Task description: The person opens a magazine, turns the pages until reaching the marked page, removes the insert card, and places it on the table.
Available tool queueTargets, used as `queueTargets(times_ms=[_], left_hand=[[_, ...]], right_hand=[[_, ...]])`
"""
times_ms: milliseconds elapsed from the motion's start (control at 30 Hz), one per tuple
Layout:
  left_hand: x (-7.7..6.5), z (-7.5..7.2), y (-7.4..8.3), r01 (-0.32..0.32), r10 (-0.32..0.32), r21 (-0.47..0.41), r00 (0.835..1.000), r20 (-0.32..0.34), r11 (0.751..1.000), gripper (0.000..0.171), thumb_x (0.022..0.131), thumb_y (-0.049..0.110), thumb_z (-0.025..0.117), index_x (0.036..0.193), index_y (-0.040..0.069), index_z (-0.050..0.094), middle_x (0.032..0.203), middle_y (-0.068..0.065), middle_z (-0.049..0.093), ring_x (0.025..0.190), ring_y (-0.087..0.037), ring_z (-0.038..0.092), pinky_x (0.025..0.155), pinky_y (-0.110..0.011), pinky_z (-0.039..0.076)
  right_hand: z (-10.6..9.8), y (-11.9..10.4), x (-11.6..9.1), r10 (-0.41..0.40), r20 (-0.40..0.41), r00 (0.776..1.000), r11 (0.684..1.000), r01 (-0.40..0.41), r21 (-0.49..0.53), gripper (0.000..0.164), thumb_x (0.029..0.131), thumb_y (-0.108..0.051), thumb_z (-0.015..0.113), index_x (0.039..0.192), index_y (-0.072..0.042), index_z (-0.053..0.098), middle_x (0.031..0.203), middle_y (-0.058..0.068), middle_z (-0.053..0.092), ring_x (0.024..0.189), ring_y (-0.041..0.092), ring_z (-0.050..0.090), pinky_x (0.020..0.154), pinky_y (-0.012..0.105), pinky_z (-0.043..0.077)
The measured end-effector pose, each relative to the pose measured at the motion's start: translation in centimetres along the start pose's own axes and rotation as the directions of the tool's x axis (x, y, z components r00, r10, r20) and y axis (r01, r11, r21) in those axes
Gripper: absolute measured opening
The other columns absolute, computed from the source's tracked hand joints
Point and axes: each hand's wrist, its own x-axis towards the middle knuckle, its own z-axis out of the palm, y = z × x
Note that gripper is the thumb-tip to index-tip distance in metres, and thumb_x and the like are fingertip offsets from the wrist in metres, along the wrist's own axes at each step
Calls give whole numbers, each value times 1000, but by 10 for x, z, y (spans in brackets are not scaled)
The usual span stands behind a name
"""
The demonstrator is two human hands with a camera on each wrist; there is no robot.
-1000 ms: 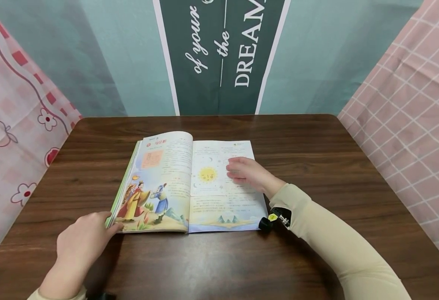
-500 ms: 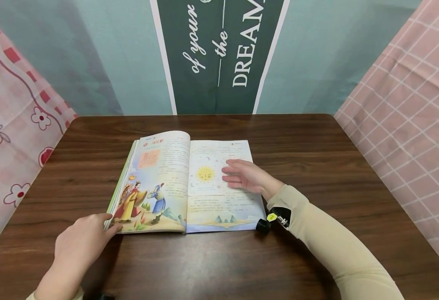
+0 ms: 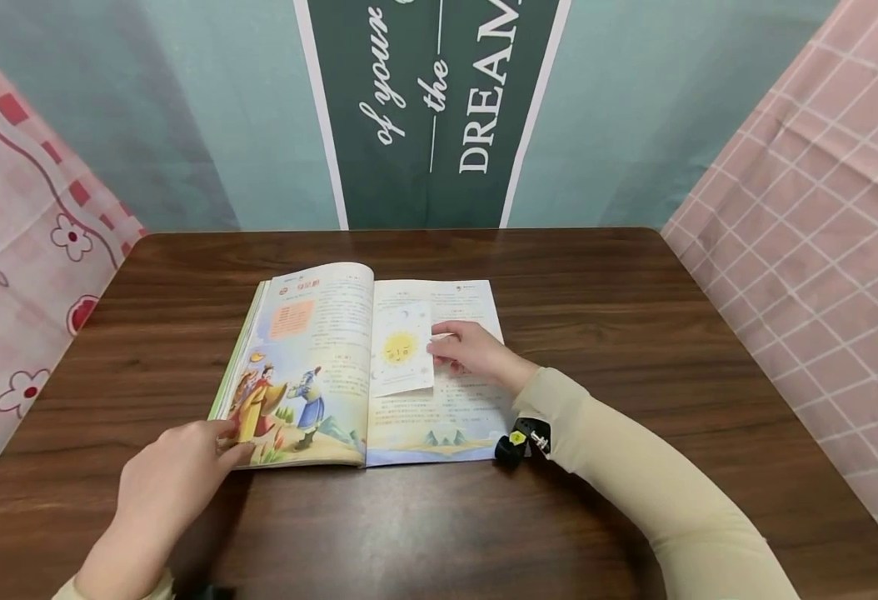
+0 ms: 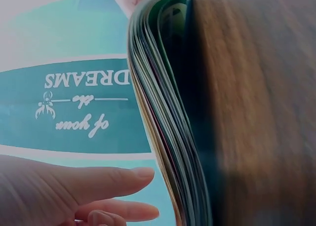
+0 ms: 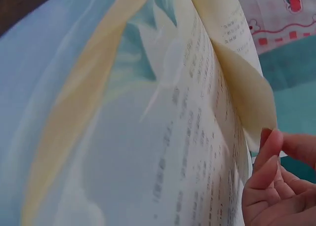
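Observation:
An open picture book (image 3: 296,358) lies on the wooden table, its left side a thick curved stack of pages. Against its right page is a white card with a smiling yellow sun (image 3: 400,354). My right hand (image 3: 472,350) pinches the card's right edge between thumb and fingers, and that edge is lifted off the page. In the right wrist view, the raised sheet (image 5: 254,102) bends up toward the pinching fingertips (image 5: 269,147). My left hand (image 3: 172,467) rests at the book's lower left corner. Its thumb (image 4: 113,179) and forefinger reach out straight beside the page edges (image 4: 168,137).
The dark wooden table (image 3: 574,283) extends around the book. A blue-green backdrop (image 3: 596,108) with lettering hangs behind it, with pink patterned cloths at both sides. A small black device (image 3: 517,442) sits at the right wrist, over the book's lower right corner.
My right hand has gone from flat, spread fingers over the right page to pinching the sun card, whose right edge has lifted toward the left. The left hand stays at the corner.

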Motion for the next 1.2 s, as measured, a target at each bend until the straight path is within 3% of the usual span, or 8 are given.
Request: queueTargets(times_ms=[100, 267, 533, 700, 800, 933, 1133, 1200], left_hand=[[1, -1, 7, -35, 35, -9, 999, -14, 999, 35, 81, 38, 69, 105, 12, 69, 88, -20, 65, 68, -32, 61, 46, -45, 39], [2, -1, 14, -90, 89, -17, 995, -45, 996, 20, 81, 35, 70, 86, 16, 67, 76, -14, 63, 61, -28, 59, 43, -43, 36], [6, -3, 20, -109, 108, -18, 992, -65, 994, 31, 81, 35, 71, 100, 10, 70, 84, -20, 65, 64, -31, 60, 43, -44, 37], [9, -5, 26, -118, 118, -15, 993, -20, 993, 19, 81, 33, 70, 88, 16, 69, 74, -7, 63, 58, -21, 56, 43, -38, 37], [11, -5, 29, -121, 121, -18, 993, -15, 992, 14, 81, 31, 71, 80, 18, 65, 64, 3, 54, 55, -16, 48, 43, -35, 34], [13, -4, 35, -134, 133, -24, 991, -31, 991, 14, 80, 30, 70, 84, 16, 66, 60, 7, 47, 54, -15, 45, 44, -34, 32], [23, -5, 48, -197, 193, -29, 975, -109, 980, 20, 82, 31, 69, 91, 12, 69, 64, 4, 48, 54, -13, 43, 44, -33, 32], [29, -6, 55, -224, 219, -20, 964, -149, 974, 28, 83, 34, 69, 98, 10, 70, 71, -1, 55, 57, -14, 49, 44, -34, 36]], right_hand=[[-8, 2, -2, -15, -44, 999, 995, 11, -98, 43, 94, -17, 55, 134, -3, 47, 91, 8, 64, 79, 16, 58, 68, 27, 46], [-50, 26, -14, -12, -145, 989, 996, 0, -86, 39, 96, -13, 51, 132, 2, 48, 93, 10, 59, 79, 16, 53, 70, 28, 45], [-125, 61, -47, 47, -262, 964, 987, -86, -138, 43, 96, -14, 49, 131, 11, 44, 107, 16, 57, 77, 8, 52, 68, 26, 46], [-152, 76, -62, 63, -299, 952, 957, -142, -252, 44, 96, -16, 47, 129, 13, 44, 103, 18, 58, 80, 13, 53, 66, 28, 45], [-160, 81, -67, 60, -320, 945, 918, -178, -355, 45, 97, -18, 45, 128, 13, 45, 112, 26, 55, 93, 28, 54, 75, 38, 46], [-165, 83, -70, 30, -341, 940, 848, -205, -489, 45, 96, -21, 45, 125, 14, 48, 123, 33, 49, 111, 43, 47, 88, 52, 40], [-164, 85, -70, -17, -355, 935, 740, -227, -633, 44, 94, -20, 50, 123, 13, 50, 116, 30, 56, 104, 42, 53, 83, 52, 43], [-162, 85, -70, -22, -367, 930, 694, -250, -675, 44, 93, -21, 51, 124, 11, 50, 114, 28, 57, 100, 41, 55, 77, 51, 44]])
